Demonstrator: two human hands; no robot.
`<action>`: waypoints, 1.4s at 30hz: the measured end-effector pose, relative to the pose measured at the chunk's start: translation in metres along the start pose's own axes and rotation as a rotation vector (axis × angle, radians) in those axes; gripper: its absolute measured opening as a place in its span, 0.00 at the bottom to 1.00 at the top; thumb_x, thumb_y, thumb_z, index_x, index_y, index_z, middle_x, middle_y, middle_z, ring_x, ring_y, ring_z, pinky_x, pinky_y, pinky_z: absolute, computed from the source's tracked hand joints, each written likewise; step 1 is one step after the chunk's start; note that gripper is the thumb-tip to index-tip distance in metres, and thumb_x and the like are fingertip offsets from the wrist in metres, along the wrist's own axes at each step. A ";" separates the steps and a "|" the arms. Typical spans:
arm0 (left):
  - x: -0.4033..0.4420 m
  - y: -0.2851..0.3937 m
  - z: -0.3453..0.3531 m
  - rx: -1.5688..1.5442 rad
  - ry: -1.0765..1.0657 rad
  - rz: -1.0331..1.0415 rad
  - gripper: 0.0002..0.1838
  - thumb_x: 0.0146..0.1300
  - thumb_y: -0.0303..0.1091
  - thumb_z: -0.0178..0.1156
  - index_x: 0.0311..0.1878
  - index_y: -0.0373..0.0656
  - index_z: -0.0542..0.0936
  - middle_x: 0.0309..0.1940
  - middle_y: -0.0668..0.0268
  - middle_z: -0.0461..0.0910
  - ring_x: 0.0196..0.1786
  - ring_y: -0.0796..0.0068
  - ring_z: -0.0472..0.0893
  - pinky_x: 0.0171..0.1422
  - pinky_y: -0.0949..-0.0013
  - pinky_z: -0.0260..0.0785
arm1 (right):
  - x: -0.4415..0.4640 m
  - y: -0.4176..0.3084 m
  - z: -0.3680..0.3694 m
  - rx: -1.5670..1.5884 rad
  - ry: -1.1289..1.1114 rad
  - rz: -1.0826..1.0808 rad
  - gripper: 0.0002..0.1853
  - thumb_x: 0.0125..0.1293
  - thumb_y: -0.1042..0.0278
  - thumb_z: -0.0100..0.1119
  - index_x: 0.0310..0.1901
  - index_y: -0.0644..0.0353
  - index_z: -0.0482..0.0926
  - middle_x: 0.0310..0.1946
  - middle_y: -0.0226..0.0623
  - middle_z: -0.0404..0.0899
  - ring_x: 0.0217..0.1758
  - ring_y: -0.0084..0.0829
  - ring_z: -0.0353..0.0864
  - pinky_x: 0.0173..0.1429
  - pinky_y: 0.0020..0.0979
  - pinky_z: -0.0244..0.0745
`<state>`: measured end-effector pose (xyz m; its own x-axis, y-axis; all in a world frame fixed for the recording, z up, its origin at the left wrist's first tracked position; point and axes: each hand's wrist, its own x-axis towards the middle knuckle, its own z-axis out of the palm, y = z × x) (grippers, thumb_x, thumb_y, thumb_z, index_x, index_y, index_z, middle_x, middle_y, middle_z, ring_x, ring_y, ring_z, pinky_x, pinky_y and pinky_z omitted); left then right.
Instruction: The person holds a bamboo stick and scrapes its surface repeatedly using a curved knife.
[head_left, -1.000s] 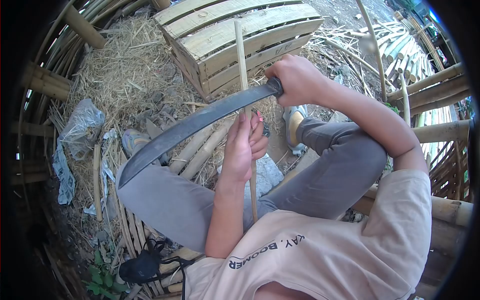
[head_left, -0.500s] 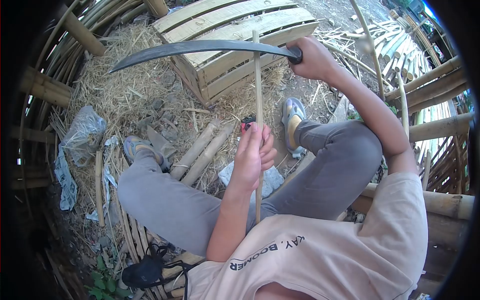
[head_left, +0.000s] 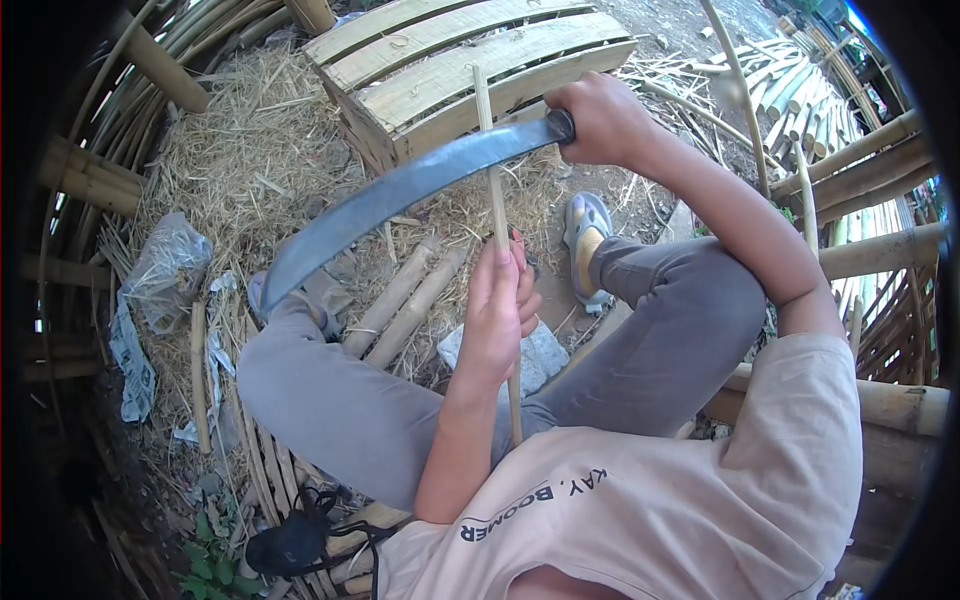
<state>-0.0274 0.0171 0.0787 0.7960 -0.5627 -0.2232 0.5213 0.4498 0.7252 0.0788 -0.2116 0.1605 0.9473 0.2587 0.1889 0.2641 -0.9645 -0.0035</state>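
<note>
My right hand [head_left: 605, 120] grips a machete [head_left: 385, 197] by its dark handle. The long curved blade reaches left and down, its broad side showing, and crosses the upper part of a thin bamboo stick [head_left: 497, 195]. Around the stick's middle, my left hand [head_left: 497, 305] is closed. The stick's lower end rests against my lap, and its upper end leans slightly left. Something small, dark and red shows by my left fingertips, too hidden to name.
A slatted wooden crate [head_left: 470, 60] stands ahead on straw [head_left: 240, 150]. Two bamboo pieces [head_left: 400, 300] and a pale block [head_left: 540, 360] lie between my legs. A plastic bag [head_left: 170, 265] is at left, a black bag [head_left: 285, 545] lower left, bamboo rails [head_left: 880, 255] at right.
The machete has moved down and left along the stick, its blade turning to show its broad side. The stick's upper end has tilted left. My left hand has barely moved.
</note>
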 end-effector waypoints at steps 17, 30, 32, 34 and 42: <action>-0.002 0.012 -0.010 0.092 -0.020 0.108 0.18 0.84 0.50 0.39 0.45 0.48 0.71 0.22 0.79 0.61 0.21 0.91 0.56 0.23 0.82 0.50 | -0.001 0.007 -0.009 0.835 0.005 0.292 0.25 0.66 0.53 0.70 0.18 0.55 0.71 0.11 0.21 0.67 0.12 0.14 0.63 0.19 0.23 0.53; -0.001 0.023 -0.025 0.272 0.306 0.200 0.17 0.84 0.44 0.39 0.48 0.44 0.74 0.25 0.71 0.71 0.31 0.82 0.74 0.34 0.74 0.70 | -0.015 -0.036 -0.067 0.347 -0.120 0.084 0.24 0.59 0.45 0.76 0.33 0.62 0.84 0.22 0.32 0.74 0.28 0.32 0.75 0.37 0.34 0.70; -0.003 0.028 -0.020 0.295 0.372 0.203 0.17 0.84 0.44 0.40 0.47 0.44 0.73 0.26 0.70 0.73 0.32 0.81 0.76 0.34 0.73 0.72 | -0.024 -0.039 -0.053 0.276 0.041 -0.064 0.24 0.56 0.45 0.78 0.33 0.61 0.83 0.24 0.39 0.74 0.33 0.43 0.75 0.44 0.39 0.71; -0.007 0.033 -0.020 0.316 0.332 0.194 0.16 0.84 0.44 0.40 0.47 0.44 0.73 0.27 0.69 0.74 0.33 0.80 0.79 0.35 0.73 0.74 | -0.019 -0.050 -0.064 0.341 -0.139 -0.029 0.24 0.57 0.45 0.78 0.32 0.62 0.83 0.25 0.41 0.74 0.35 0.42 0.75 0.44 0.40 0.70; -0.013 0.040 -0.039 0.009 0.111 0.149 0.16 0.83 0.46 0.44 0.47 0.44 0.74 0.27 0.72 0.71 0.26 0.87 0.68 0.29 0.79 0.62 | -0.003 -0.061 -0.050 0.336 -0.114 -0.198 0.21 0.57 0.51 0.75 0.32 0.66 0.84 0.25 0.48 0.80 0.37 0.51 0.82 0.45 0.44 0.75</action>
<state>-0.0049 0.0695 0.0853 0.8937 -0.4096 -0.1830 0.3925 0.5164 0.7611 0.0510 -0.1564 0.2091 0.8813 0.4601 0.1079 0.4700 -0.8293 -0.3024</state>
